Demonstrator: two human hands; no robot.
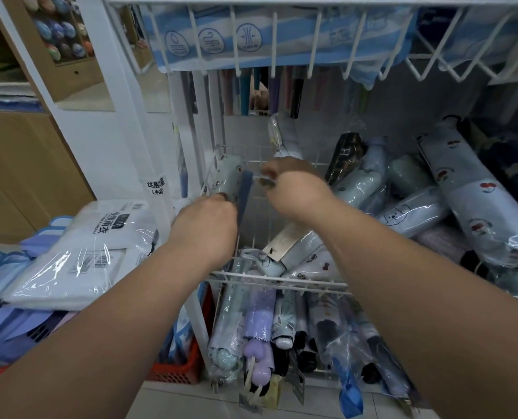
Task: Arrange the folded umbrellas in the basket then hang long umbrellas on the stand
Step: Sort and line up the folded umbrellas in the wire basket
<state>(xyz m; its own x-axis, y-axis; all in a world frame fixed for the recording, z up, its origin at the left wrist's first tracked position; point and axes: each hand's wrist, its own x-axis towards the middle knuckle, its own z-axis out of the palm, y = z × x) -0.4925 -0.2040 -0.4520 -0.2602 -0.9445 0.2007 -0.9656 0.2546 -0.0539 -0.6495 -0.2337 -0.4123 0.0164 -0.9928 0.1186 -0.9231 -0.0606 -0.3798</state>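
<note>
A pale blue folded umbrella in clear wrap stands at the far left of the white wire basket. My left hand grips its lower end, beside a dark blue strap. My right hand is just right of the umbrella, its fingers curled on something small that I cannot make out. More folded umbrellas lie in a loose pile across the basket's right side. Long umbrellas hang in a row behind the basket.
An upper wire basket with blue-and-white packs overhangs the work area. A lower tier holds upright folded umbrellas. Packaged raincoats lie stacked at the left, with a red crate below. A wooden shelf unit stands at the far left.
</note>
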